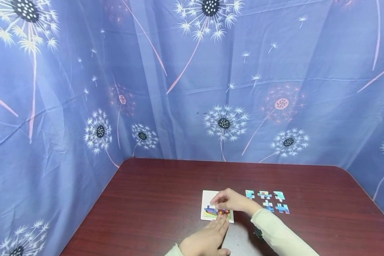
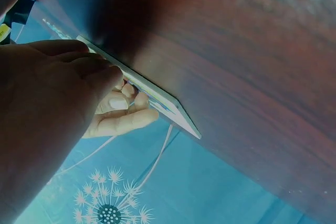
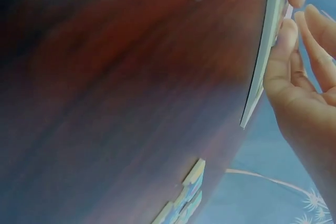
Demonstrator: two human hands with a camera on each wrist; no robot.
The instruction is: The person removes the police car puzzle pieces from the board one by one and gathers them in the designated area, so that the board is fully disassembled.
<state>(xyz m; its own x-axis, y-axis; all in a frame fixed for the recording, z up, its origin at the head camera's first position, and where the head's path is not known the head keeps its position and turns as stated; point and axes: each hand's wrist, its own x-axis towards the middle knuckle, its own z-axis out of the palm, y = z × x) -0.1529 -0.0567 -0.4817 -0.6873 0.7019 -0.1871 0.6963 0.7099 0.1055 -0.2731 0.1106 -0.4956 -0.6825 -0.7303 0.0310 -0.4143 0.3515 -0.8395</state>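
Observation:
A small white-framed puzzle board (image 1: 206, 195) lies on the table, its lower part filled with a picture of a blue and orange train (image 1: 211, 210). My right hand (image 1: 236, 201) is over the board, pinching a small puzzle piece between thumb and fingertips; the fingers hide most of it. From the near side my left hand (image 1: 208, 236) rests straight fingers on the board's lower edge. In the left wrist view, the right fingertips (image 2: 127, 92) are close to the board's surface. The right wrist view shows the right thumb (image 3: 283, 38) at the board's edge (image 3: 257, 77).
Several loose puzzle pieces (image 1: 281, 208) with blue pictures lie on the table to the right of the board, near the right forearm. The dark red wooden table (image 1: 153, 199) meets a blue dandelion-print curtain (image 1: 185, 117) behind and at the sides.

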